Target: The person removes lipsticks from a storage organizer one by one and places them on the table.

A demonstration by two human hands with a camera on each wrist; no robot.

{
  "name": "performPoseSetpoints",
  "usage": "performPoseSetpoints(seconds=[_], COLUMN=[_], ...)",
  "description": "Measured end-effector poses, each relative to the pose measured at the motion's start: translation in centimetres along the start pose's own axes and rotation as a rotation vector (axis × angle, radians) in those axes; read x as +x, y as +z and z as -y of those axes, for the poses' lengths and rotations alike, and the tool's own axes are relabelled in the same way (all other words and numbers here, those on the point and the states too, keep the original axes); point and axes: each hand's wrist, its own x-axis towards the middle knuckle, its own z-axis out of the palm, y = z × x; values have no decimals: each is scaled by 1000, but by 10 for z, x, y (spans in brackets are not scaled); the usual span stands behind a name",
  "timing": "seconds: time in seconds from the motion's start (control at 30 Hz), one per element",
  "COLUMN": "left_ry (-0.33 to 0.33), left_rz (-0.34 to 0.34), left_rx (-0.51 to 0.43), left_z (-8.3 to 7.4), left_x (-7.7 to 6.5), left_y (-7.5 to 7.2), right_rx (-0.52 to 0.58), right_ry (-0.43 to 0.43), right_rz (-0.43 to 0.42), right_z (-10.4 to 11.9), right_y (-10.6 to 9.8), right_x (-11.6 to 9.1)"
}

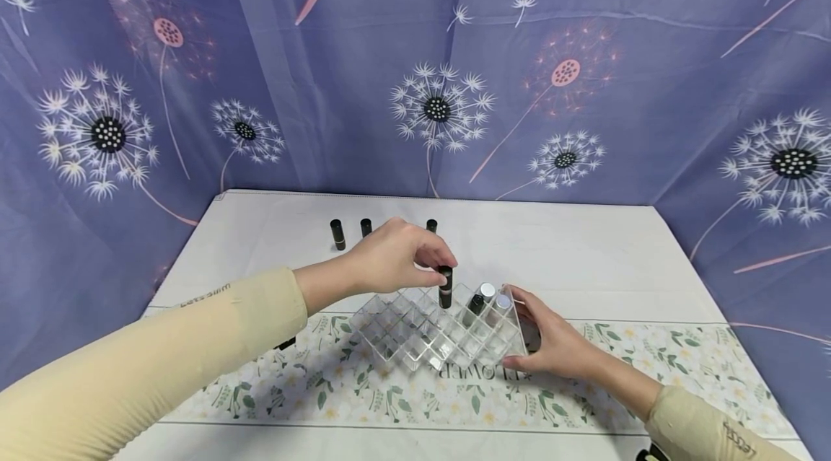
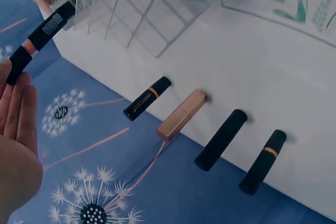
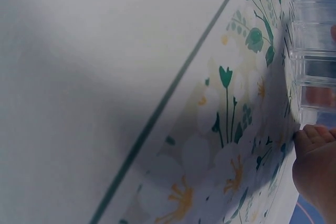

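My left hand [image 1: 392,257] pinches the upper end of a black lipstick tube [image 1: 445,293] between thumb and fingers. The lipstick is held upright over the middle of a clear, many-celled lipstick organizer [image 1: 415,351]; in the left wrist view its lower end overlaps the organizer's wall [image 2: 131,22]. At the organizer's right end, my right hand [image 1: 558,342] grips the side, fingers at the back corner and thumb at the front. Cells near that hand contain a black-capped tube [image 1: 477,304] and two silver-capped ones, the nearer with a shiny lid [image 1: 503,301].
Behind the organizer stand black lipsticks [image 1: 337,235] and, in the left wrist view, a rose-gold tube [image 2: 182,115]. My left forearm crosses over a small black object [image 1: 286,343]. A floral runner [image 1: 363,403] lies across the white table, with a dandelion-print curtain [image 1: 363,86] behind.
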Motion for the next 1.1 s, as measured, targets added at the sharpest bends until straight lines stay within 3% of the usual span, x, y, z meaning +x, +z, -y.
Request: performPoseSetpoints(seconds=[0.4,0.57,0.93,1.1], left_ry=[-42,-95,-196,-208], left_rz=[-135,-178,-213,-205], left_rx=[8,22,101,127], left_z=[10,16,29,36], left_x=[26,39,65,76], left_y=[-8,-8,0,6], right_rx=[9,-7,-22,-28], right_ry=[7,2,11,6], right_rz=[-5,-6,-9,-9], right_z=[-2,-2,-1,-1], right_y=[0,0,1,1], right_x=[0,1,-1,0])
